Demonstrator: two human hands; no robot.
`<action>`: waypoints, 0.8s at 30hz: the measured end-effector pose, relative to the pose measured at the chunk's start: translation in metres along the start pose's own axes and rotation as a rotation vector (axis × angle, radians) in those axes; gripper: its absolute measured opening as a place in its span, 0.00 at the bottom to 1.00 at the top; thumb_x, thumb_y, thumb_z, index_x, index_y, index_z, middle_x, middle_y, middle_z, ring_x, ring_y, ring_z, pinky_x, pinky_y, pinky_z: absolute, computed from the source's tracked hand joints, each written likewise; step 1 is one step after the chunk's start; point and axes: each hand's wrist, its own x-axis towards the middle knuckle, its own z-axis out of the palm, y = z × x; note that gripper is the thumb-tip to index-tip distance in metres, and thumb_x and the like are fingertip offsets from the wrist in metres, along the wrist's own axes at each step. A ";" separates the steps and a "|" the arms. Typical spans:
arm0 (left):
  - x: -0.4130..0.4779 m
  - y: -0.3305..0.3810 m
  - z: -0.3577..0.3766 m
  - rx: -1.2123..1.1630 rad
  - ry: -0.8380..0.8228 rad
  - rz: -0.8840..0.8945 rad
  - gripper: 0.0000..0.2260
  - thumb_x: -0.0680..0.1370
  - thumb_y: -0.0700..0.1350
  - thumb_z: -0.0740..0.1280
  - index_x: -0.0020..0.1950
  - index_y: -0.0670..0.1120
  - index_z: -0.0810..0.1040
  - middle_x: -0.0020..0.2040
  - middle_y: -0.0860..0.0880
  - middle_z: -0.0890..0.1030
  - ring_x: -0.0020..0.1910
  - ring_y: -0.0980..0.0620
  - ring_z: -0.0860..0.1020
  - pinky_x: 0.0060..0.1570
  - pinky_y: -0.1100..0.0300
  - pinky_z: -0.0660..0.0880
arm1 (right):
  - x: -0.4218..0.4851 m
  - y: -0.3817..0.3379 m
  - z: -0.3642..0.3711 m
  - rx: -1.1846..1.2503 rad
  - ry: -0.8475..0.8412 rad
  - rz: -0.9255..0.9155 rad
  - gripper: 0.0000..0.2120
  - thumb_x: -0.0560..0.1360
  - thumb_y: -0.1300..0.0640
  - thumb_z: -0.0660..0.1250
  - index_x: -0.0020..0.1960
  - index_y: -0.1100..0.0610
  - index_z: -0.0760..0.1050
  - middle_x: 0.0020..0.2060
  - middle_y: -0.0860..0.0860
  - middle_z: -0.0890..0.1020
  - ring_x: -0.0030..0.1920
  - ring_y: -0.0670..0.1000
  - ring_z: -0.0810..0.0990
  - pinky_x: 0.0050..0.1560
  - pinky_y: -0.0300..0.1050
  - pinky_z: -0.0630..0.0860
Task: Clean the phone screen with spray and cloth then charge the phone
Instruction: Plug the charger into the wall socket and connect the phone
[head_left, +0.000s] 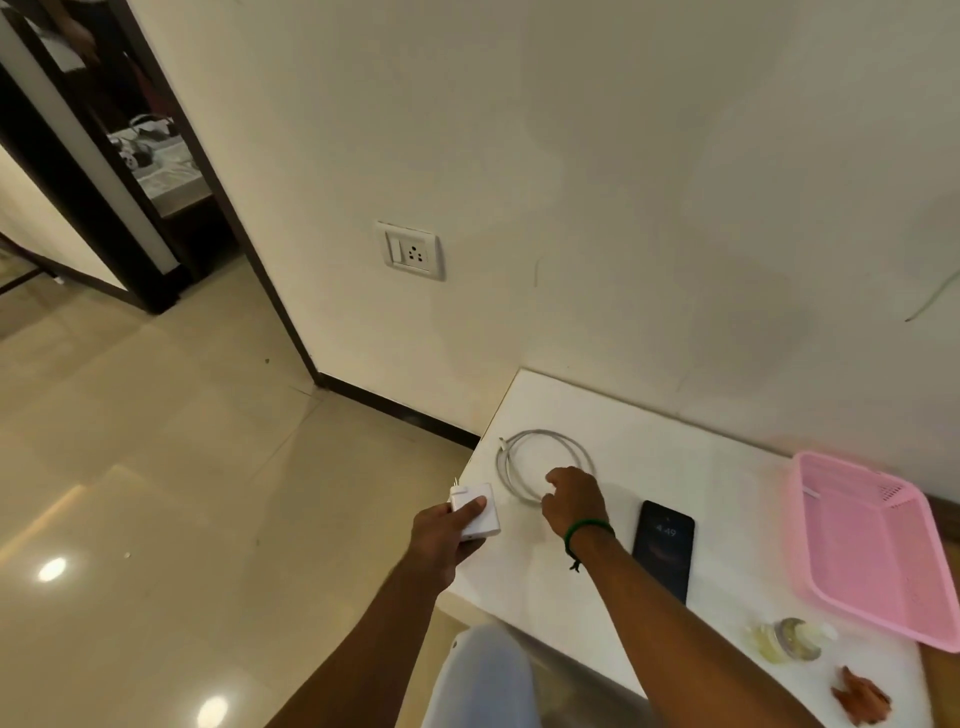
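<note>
My left hand (441, 535) grips a white charger adapter (478, 512) just off the table's left edge, its prongs pointing up and left. A coiled white cable (524, 457) lies on the white table (649, 467). My right hand (574, 499) hovers over the coil's near side with curled fingers; whether it touches the cable I cannot tell. The black phone (665, 551) lies face up to the right of that hand, its screen lit. A wall socket (413, 252) is on the wall above and to the left.
A pink plastic basket (878, 545) sits at the table's right. A small clear spray bottle (789, 639) lies near the front edge, with an orange-brown cloth (860, 699) beside it. The tiled floor lies to the left, with a dark doorway at the far left.
</note>
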 end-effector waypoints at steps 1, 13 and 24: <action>0.002 -0.001 -0.001 -0.002 0.004 -0.001 0.13 0.69 0.39 0.77 0.50 0.37 0.80 0.42 0.42 0.83 0.42 0.46 0.82 0.38 0.55 0.81 | 0.005 0.000 0.001 -0.029 0.006 -0.010 0.15 0.73 0.63 0.62 0.59 0.62 0.76 0.57 0.57 0.79 0.60 0.55 0.75 0.59 0.46 0.72; 0.025 -0.002 -0.001 -0.027 0.038 -0.019 0.12 0.69 0.40 0.77 0.49 0.38 0.80 0.42 0.42 0.83 0.42 0.46 0.82 0.35 0.56 0.80 | 0.044 -0.026 0.034 -0.247 -0.033 -0.097 0.09 0.75 0.55 0.63 0.48 0.60 0.77 0.48 0.56 0.81 0.50 0.54 0.79 0.50 0.43 0.73; 0.022 0.000 0.012 -0.031 0.002 -0.027 0.13 0.70 0.40 0.76 0.51 0.38 0.79 0.44 0.42 0.82 0.44 0.46 0.81 0.35 0.57 0.80 | 0.036 -0.026 0.031 -0.190 0.043 -0.073 0.11 0.76 0.55 0.60 0.44 0.60 0.78 0.41 0.56 0.83 0.43 0.55 0.81 0.40 0.41 0.74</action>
